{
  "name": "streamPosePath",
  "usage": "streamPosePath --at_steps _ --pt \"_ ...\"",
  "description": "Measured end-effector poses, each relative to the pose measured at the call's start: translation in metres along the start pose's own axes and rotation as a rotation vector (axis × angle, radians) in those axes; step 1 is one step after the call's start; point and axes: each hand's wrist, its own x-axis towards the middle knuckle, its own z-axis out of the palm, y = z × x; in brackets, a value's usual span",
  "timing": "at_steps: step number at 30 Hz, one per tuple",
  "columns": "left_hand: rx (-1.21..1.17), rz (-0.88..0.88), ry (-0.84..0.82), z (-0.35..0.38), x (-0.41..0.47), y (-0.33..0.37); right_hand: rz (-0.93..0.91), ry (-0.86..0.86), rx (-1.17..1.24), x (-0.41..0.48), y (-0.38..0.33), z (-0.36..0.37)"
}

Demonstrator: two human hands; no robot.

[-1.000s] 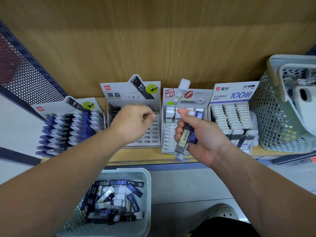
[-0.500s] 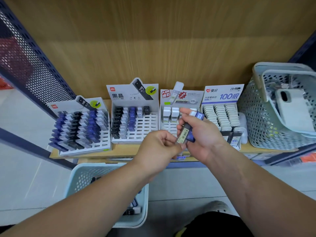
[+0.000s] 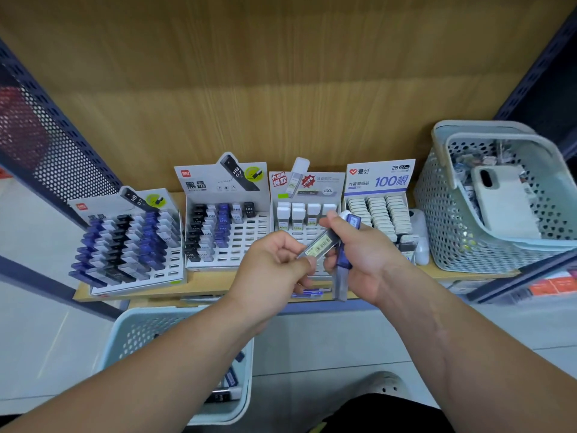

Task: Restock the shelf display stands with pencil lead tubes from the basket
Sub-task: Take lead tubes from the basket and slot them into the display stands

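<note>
Left hand [image 3: 274,267]: is curling its fingers in at the centre of the frame, thumb and forefinger pinching the lower end of a grey lead tube [image 3: 321,246].
Right hand [image 3: 368,260]: is gripping a blue lead tube [image 3: 342,273] in curled fingers while its thumb is pressing on the grey tube's upper end.
Grey lead tube: is slanting up to the right between the two hands, showing a yellowish barcode label; the print is too small to read.
Blue lead tube: is pointing down out of the right palm, its capped end sticking up above the thumb.
Stand behind the hands [image 3: 304,195]: is showing "TOP" and "100" on its header and holding white-capped tubes in its back rows.
"100根" stand [image 3: 379,182]: is sitting right of centre, reading "爱好", "2B 0.7" and "大容量铅芯".
"黑晶" stand [image 3: 224,189]: is sitting left of centre, reading "HB 0.7", its left columns carrying black, white and blue tubes.
Far-left stand [image 3: 131,242]: is also showing "HB 0.7" and is nearly full.
Floor basket [image 3: 131,323]: is sitting at lower left under the left forearm, with loose tubes [image 3: 231,379] lying in it.
Shelf basket [image 3: 443,214]: is tilting at the right edge, holding a white case.
</note>
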Motion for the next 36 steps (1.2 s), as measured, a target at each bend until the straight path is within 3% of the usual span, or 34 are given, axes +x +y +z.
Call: streamPosePath --at_steps 5,10,13,18,26,30,36 --pt "-0.013 0.041 0.039 0.007 0.006 0.002 0.058 0.003 0.076 0.003 -0.004 -0.009" --pt "0.270 0.246 0.123 0.004 0.013 -0.009 0.018 -0.001 0.122 0.007 -0.008 -0.019" --pt "0.340 0.277 0.032 0.002 0.010 -0.012 0.006 -0.025 0.082 0.007 -0.008 -0.022" --pt "0.143 0.127 -0.067 0.005 0.018 0.001 0.071 -0.134 -0.140 0.001 -0.011 -0.024" --pt "0.573 0.295 -0.215 0.011 0.058 0.007 0.076 -0.051 -0.193 0.012 -0.006 -0.040" --pt "0.664 0.256 -0.337 0.012 0.079 0.017 0.078 0.014 -0.154 0.018 -0.001 -0.042" --pt "0.548 0.182 -0.095 -0.002 0.113 0.014 0.072 0.148 0.001 0.025 -0.003 -0.049"
